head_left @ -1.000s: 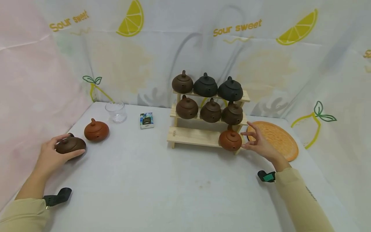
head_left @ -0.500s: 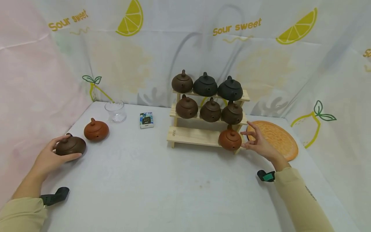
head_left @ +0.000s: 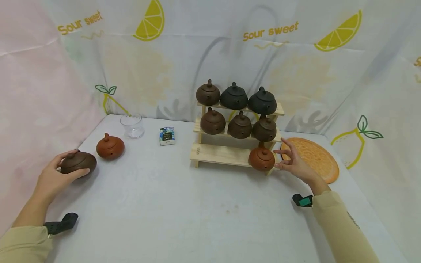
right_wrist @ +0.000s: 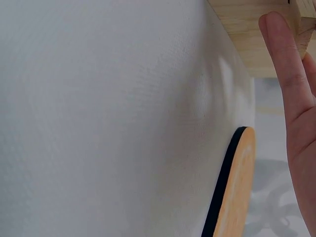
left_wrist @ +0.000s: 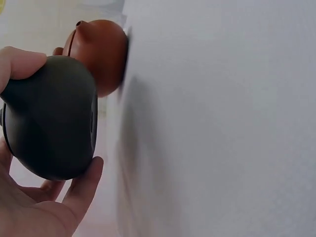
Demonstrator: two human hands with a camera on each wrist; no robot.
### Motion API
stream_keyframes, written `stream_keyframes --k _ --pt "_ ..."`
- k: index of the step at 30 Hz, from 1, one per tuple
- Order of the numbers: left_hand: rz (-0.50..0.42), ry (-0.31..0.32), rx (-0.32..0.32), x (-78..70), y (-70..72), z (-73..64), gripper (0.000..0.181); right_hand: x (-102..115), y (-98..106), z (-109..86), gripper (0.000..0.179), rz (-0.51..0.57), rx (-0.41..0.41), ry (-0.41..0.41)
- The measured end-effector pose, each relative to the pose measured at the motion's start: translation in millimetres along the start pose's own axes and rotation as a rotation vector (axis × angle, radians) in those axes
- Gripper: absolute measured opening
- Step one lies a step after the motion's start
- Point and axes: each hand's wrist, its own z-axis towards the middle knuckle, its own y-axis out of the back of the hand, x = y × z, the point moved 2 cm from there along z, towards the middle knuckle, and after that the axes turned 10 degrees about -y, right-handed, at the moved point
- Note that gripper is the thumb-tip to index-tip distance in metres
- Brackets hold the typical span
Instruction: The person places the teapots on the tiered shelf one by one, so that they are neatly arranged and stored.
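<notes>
My left hand point(head_left: 56, 179) holds a dark brown clay teapot point(head_left: 80, 163) at the left side, thumb on the near side and fingers over the far side. In the left wrist view, a gap shows between the teapot point(left_wrist: 54, 118) and the table. An orange-red teapot point(head_left: 110, 147) sits just behind it on the table. Over at the right, my right hand point(head_left: 296, 164) pinches the end of the lowest shelf of a wooden rack point(head_left: 220, 155), beside another orange-red teapot point(head_left: 261, 159) on that shelf. The right wrist view has the thumb point(right_wrist: 286, 59) lying against the wood.
Dark brown teapots point(head_left: 213, 122) and black teapots point(head_left: 234, 98) fill the upper two shelves. A clear glass cup point(head_left: 132, 128) and a small patterned box point(head_left: 167, 136) stand at the back left. A round pizza-like board point(head_left: 310, 159) lies right of the rack.
My left hand has shifted slightly left with the brown teapot, which has risen a little and turned, its handle now mostly hidden. My right hand stays at the rack.
</notes>
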Motion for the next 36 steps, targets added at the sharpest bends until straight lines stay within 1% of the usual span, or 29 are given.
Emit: stream_keyframes --k 4,8,15,19,22,26,29,32,36 --pt "0.012 -0.021 -0.008 -16.7 0.1 -0.3 0.072 -0.8 0.5 -0.5 0.093 -0.005 0.001 -0.004" --pt "0.021 -0.063 -0.016 -37.9 -5.9 -0.9 0.073 -0.2 0.4 -0.4 0.093 -0.01 -0.003 -0.023" --pt "-0.035 -0.136 -0.019 -69.5 -18.0 -1.6 0.07 2.0 -1.0 -0.6 0.094 0.0 -0.002 -0.021" --pt "-0.051 -0.179 -0.016 -81.5 -26.1 0.7 0.068 3.2 -1.4 -1.2 0.094 0.008 -0.004 -0.033" --pt "-0.056 -0.217 0.001 -88.8 -33.9 3.3 0.069 3.8 -1.8 -1.3 0.094 0.011 -0.007 -0.045" --pt "-0.065 -0.281 0.024 -99.2 -47.1 5.8 0.067 4.1 -2.1 -1.2 0.095 0.011 -0.007 -0.045" --pt "-0.082 -0.325 0.03 -108.4 -56.8 7.5 0.066 3.6 -1.9 -0.9 0.095 0.007 -0.007 -0.036" --pt "-0.118 -0.351 0.043 -117.8 -65.1 9.8 0.065 3.0 -1.8 -0.7 0.094 0.01 -0.004 -0.031" --pt "-0.145 -0.368 0.061 -129.0 -75.9 13.6 0.065 2.8 -1.9 -1.0 0.094 0.017 -0.001 -0.033"
